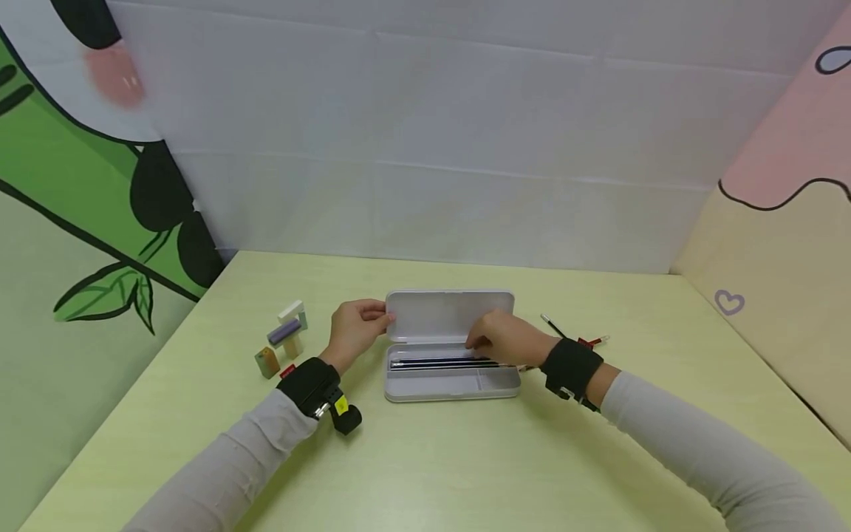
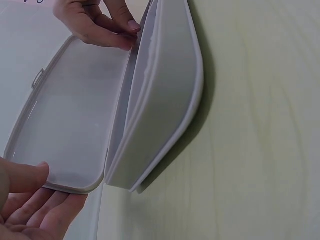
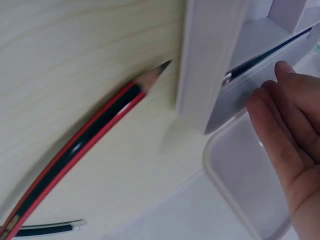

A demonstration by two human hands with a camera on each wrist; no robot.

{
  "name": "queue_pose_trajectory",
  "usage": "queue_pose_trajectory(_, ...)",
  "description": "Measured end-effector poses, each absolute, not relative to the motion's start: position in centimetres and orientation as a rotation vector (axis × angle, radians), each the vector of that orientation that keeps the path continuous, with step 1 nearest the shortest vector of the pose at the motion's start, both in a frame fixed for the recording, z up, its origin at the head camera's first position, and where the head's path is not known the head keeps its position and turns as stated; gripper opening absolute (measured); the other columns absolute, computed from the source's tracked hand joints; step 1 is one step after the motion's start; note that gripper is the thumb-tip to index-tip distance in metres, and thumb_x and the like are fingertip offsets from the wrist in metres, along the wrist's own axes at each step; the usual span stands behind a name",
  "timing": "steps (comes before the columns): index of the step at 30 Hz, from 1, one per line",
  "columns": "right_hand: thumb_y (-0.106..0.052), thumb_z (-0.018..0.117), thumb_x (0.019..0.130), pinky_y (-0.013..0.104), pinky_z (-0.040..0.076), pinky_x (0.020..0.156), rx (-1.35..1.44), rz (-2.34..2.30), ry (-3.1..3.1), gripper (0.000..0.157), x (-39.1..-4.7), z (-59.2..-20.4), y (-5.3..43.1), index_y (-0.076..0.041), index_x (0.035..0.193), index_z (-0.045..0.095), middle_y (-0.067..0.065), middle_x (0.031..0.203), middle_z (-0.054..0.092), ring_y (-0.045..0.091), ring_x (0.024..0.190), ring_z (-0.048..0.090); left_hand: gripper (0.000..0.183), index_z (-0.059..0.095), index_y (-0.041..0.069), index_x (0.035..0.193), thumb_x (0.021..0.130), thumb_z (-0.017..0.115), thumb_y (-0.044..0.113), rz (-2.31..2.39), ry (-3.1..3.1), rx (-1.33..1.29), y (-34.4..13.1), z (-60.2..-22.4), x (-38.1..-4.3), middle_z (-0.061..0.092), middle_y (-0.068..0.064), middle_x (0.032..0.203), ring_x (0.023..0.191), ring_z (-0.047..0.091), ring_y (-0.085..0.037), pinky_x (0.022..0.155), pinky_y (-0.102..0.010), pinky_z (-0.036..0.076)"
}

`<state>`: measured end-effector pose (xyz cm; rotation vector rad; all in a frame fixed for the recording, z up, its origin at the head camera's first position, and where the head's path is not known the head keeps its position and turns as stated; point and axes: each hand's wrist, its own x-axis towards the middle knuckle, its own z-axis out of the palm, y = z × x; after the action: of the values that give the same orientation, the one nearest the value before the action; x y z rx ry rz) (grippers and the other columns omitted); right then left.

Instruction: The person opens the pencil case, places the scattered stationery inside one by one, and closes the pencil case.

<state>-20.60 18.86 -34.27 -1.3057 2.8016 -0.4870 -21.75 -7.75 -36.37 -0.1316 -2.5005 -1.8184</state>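
Note:
A white pencil case [image 1: 432, 391] lies open with its lid [image 1: 435, 316] standing up at the back. My left hand [image 1: 355, 329] pinches the lid's left edge, thumb on the inner face and fingers behind, as the left wrist view shows. Dark pencils [image 1: 428, 363] lie lengthwise in the tray. Over the tray's right part is my right hand [image 1: 510, 338], fingertips down at the back compartment beside the pencils. In the right wrist view its fingers [image 3: 280, 135] are fairly straight, with nothing seen between them and the thumb.
Right of the case lie a sharpened red-and-black pencil [image 3: 85, 135] and a dark pencil with a pale end [image 1: 552, 325]. Small blocks, among them a purple one [image 1: 284, 332] and an orange-brown one [image 1: 267, 362], stand left of my left hand. A white wall [image 1: 432, 207] rises behind the table.

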Motion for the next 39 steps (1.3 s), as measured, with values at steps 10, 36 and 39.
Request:
queue_pose_trajectory(10, -0.002, 0.071, 0.073, 0.025, 0.053, 0.063, -1.254, -0.532, 2.835, 0.01, -20.4, -33.6, 22.3, -0.006, 0.082, 0.071, 0.002, 0.078, 0.068, 0.004, 0.068, 0.057, 0.025, 0.064, -0.003, 0.102, 0.08, 0.067, 0.008, -1.83, -2.5, -0.124, -7.7, -36.2, -21.5, 0.067, -0.021, 0.096, 0.081, 0.065, -0.022, 0.075, -0.037, 0.055)
queue_pose_trajectory(36, 0.004, 0.069, 0.072, 0.033, 0.056, 0.068, -1.044, -0.558, 2.882, 0.02, -19.4, -34.2, 32.7, -0.006, 0.089, 0.07, 0.007, 0.086, 0.069, 0.018, 0.077, 0.063, 0.026, 0.064, -0.001, 0.103, 0.079, 0.068, 0.01, -1.806, -2.517, -0.118, -7.9, -36.2, -21.7, 0.068, -0.019, 0.095, 0.079, 0.065, -0.019, 0.071, -0.031, 0.056)
queue_pose_trajectory(39, 0.005, 0.069, 0.072, 0.032, 0.056, 0.068, -1.047, -0.586, 2.865, 0.021, -19.5, -34.6, 32.9, -0.007, 0.089, 0.07, 0.005, 0.086, 0.069, 0.017, 0.077, 0.063, 0.026, 0.065, -0.001, 0.103, 0.079, 0.069, 0.01, -1.803, -2.516, -0.117, -7.9, -36.3, -21.7, 0.068, -0.019, 0.095, 0.079, 0.065, -0.019, 0.071, -0.031, 0.056)
